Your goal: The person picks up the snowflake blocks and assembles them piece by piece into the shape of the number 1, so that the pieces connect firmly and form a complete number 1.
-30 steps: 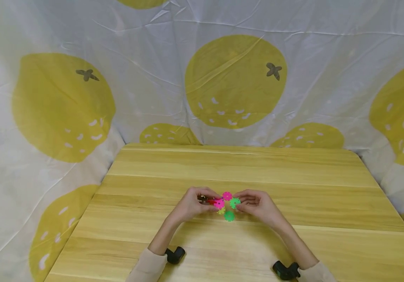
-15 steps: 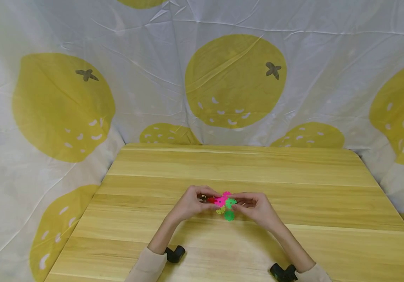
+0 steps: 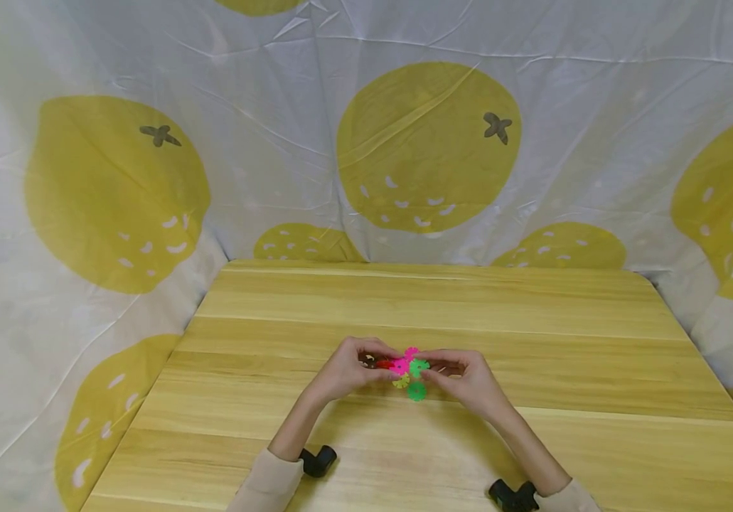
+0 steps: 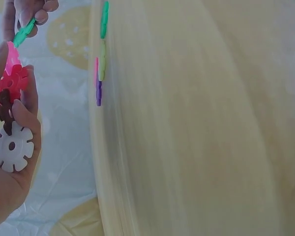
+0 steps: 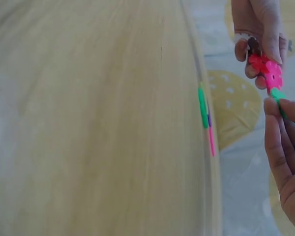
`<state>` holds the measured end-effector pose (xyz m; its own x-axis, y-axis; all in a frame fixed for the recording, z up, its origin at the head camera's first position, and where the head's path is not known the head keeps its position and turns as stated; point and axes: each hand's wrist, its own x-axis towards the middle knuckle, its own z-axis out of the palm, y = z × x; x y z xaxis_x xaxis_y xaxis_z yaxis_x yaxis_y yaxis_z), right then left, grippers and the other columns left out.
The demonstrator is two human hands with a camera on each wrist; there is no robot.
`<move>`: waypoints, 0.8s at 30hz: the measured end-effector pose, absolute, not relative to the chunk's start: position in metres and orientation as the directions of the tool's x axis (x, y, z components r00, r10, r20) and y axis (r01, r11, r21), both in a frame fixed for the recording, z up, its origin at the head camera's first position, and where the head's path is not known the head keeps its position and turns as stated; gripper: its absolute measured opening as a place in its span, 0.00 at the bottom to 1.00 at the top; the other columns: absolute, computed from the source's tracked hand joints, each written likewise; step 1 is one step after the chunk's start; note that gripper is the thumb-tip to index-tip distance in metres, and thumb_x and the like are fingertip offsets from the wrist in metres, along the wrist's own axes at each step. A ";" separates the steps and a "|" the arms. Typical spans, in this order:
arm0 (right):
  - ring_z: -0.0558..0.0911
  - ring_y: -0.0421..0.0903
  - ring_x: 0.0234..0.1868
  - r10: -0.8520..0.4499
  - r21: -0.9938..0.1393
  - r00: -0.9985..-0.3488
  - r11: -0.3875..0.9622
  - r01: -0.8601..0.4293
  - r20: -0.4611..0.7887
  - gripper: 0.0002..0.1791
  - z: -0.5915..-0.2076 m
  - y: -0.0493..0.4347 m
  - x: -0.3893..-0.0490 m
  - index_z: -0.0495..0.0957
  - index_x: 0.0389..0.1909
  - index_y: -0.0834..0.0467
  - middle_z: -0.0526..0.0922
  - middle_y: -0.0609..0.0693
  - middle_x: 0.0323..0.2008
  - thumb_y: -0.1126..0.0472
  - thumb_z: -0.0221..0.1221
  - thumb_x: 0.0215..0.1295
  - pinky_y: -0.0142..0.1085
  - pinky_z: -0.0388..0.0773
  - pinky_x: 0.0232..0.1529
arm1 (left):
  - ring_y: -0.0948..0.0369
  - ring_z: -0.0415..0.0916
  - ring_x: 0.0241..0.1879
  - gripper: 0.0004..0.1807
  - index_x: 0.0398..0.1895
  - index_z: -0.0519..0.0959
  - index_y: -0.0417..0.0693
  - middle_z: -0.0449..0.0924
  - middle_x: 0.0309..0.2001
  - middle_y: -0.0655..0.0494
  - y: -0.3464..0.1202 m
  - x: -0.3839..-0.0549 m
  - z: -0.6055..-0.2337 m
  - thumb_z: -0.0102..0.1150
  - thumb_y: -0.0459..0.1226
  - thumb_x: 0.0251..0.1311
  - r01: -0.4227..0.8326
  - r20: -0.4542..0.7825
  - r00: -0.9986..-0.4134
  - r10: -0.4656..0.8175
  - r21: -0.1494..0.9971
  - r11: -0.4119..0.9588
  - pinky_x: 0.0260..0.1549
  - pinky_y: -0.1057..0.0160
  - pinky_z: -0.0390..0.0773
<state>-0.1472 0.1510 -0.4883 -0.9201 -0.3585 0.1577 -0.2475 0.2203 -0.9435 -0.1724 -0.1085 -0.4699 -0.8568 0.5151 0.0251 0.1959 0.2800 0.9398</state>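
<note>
My left hand (image 3: 347, 370) holds a short chain of notched plastic discs above the table. In the left wrist view the chain runs from a white disc (image 4: 22, 153) through a brown disc (image 4: 4, 104) and a red disc (image 4: 15, 78) to a pink disc (image 3: 399, 366). Between thumb and fingers, my right hand (image 3: 471, 380) pinches a green disc (image 3: 419, 368) at an angle against the pink disc's edge. Whether their notches are fully interlocked I cannot tell. Fingers hide parts of the chain.
Loose discs lie flat on the wooden table (image 3: 276, 299) beneath the hands: pink (image 3: 412, 352), yellow (image 3: 401, 382), green (image 3: 416, 391) and purple (image 4: 99, 94). A lemon-print cloth (image 3: 264, 142) hangs behind the table. Black devices (image 3: 319, 461) are worn at the wrists.
My right hand has moved left, bringing the green disc from apart to against the pink disc. Over the last half second both hands have stayed almost still.
</note>
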 end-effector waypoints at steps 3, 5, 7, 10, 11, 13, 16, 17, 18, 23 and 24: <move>0.88 0.40 0.40 -0.363 -0.942 -0.918 0.220 -0.252 0.161 0.15 -0.490 0.151 -0.147 0.88 0.53 0.59 0.91 0.58 0.47 0.63 0.69 0.66 0.32 0.85 0.43 | 0.61 0.82 0.40 0.14 0.49 0.89 0.49 0.89 0.46 0.50 -0.109 -0.172 -0.469 0.75 0.35 0.59 0.197 0.020 -0.855 0.518 0.937 0.289 0.36 0.68 0.82; 0.88 0.40 0.40 -0.365 -0.941 -0.916 0.218 -0.258 0.167 0.15 -0.490 0.151 -0.147 0.88 0.53 0.59 0.90 0.58 0.48 0.63 0.69 0.66 0.32 0.85 0.42 | 0.62 0.81 0.39 0.14 0.49 0.89 0.50 0.89 0.45 0.51 -0.110 -0.171 -0.468 0.75 0.36 0.60 0.200 0.018 -0.853 0.521 0.934 0.296 0.35 0.69 0.81; 0.87 0.40 0.40 -0.368 -0.939 -0.913 0.214 -0.269 0.177 0.15 -0.491 0.150 -0.147 0.87 0.53 0.59 0.90 0.58 0.48 0.63 0.69 0.67 0.32 0.85 0.42 | 0.62 0.80 0.37 0.13 0.49 0.90 0.50 0.89 0.45 0.52 -0.110 -0.171 -0.467 0.75 0.36 0.60 0.207 0.018 -0.852 0.523 0.930 0.304 0.33 0.69 0.80; 0.87 0.41 0.40 -0.371 -0.934 -0.907 0.211 -0.289 0.197 0.15 -0.491 0.149 -0.147 0.87 0.53 0.60 0.91 0.58 0.48 0.64 0.68 0.67 0.32 0.85 0.42 | 0.63 0.78 0.35 0.13 0.48 0.90 0.50 0.89 0.44 0.52 -0.110 -0.170 -0.466 0.75 0.36 0.60 0.215 0.016 -0.846 0.533 0.925 0.313 0.32 0.69 0.78; 0.88 0.41 0.40 -0.372 -0.932 -0.906 0.211 -0.295 0.203 0.15 -0.492 0.148 -0.146 0.87 0.53 0.60 0.91 0.57 0.48 0.64 0.68 0.67 0.32 0.85 0.42 | 0.63 0.78 0.35 0.13 0.48 0.90 0.50 0.89 0.44 0.52 -0.110 -0.170 -0.466 0.75 0.36 0.60 0.217 0.015 -0.843 0.538 0.924 0.315 0.32 0.69 0.78; 0.88 0.41 0.41 -0.374 -0.928 -0.903 0.212 -0.307 0.214 0.14 -0.492 0.147 -0.146 0.87 0.53 0.61 0.91 0.57 0.47 0.64 0.68 0.67 0.32 0.85 0.43 | 0.63 0.78 0.35 0.13 0.48 0.90 0.50 0.88 0.43 0.52 -0.109 -0.169 -0.466 0.75 0.36 0.60 0.216 0.009 -0.840 0.543 0.923 0.318 0.33 0.69 0.78; 0.87 0.41 0.40 -0.370 -0.927 -0.902 0.208 -0.313 0.222 0.16 -0.492 0.146 -0.146 0.86 0.55 0.62 0.91 0.56 0.46 0.64 0.68 0.68 0.32 0.85 0.43 | 0.63 0.79 0.36 0.13 0.48 0.90 0.49 0.88 0.44 0.52 -0.109 -0.169 -0.466 0.74 0.37 0.61 0.204 0.003 -0.841 0.541 0.928 0.311 0.34 0.69 0.80; 0.87 0.41 0.41 -0.363 -0.929 -0.905 0.202 -0.310 0.223 0.16 -0.492 0.146 -0.145 0.85 0.55 0.62 0.91 0.56 0.45 0.64 0.67 0.68 0.32 0.85 0.44 | 0.62 0.79 0.37 0.12 0.48 0.90 0.50 0.88 0.44 0.52 -0.108 -0.169 -0.466 0.74 0.37 0.61 0.200 0.003 -0.843 0.538 0.930 0.308 0.34 0.69 0.80; 0.88 0.40 0.41 -0.356 -0.931 -0.907 0.196 -0.308 0.225 0.17 -0.491 0.146 -0.145 0.85 0.56 0.63 0.91 0.56 0.46 0.63 0.67 0.68 0.32 0.85 0.45 | 0.62 0.79 0.37 0.12 0.48 0.90 0.50 0.88 0.44 0.52 -0.109 -0.169 -0.466 0.74 0.37 0.61 0.199 0.004 -0.845 0.534 0.931 0.307 0.33 0.69 0.80; 0.89 0.38 0.43 -0.322 -0.949 -0.920 0.140 -0.281 0.225 0.14 -0.490 0.145 -0.145 0.86 0.54 0.62 0.90 0.60 0.48 0.64 0.66 0.69 0.31 0.85 0.48 | 0.61 0.80 0.37 0.13 0.49 0.90 0.50 0.88 0.44 0.51 -0.110 -0.169 -0.465 0.74 0.37 0.61 0.207 0.017 -0.847 0.531 0.931 0.300 0.33 0.69 0.79; 0.89 0.38 0.43 -0.316 -0.952 -0.922 0.130 -0.277 0.225 0.14 -0.490 0.144 -0.145 0.86 0.53 0.63 0.90 0.60 0.49 0.64 0.66 0.69 0.32 0.85 0.48 | 0.61 0.80 0.37 0.13 0.49 0.90 0.50 0.88 0.44 0.51 -0.110 -0.169 -0.465 0.74 0.37 0.61 0.206 0.018 -0.848 0.529 0.932 0.298 0.33 0.69 0.79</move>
<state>-0.1446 0.1441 -0.4901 -0.9216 -0.3165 0.2248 -0.2769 0.1298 -0.9521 -0.1691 -0.1097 -0.4651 -0.8483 0.5292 0.0183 0.2060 0.2979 0.9321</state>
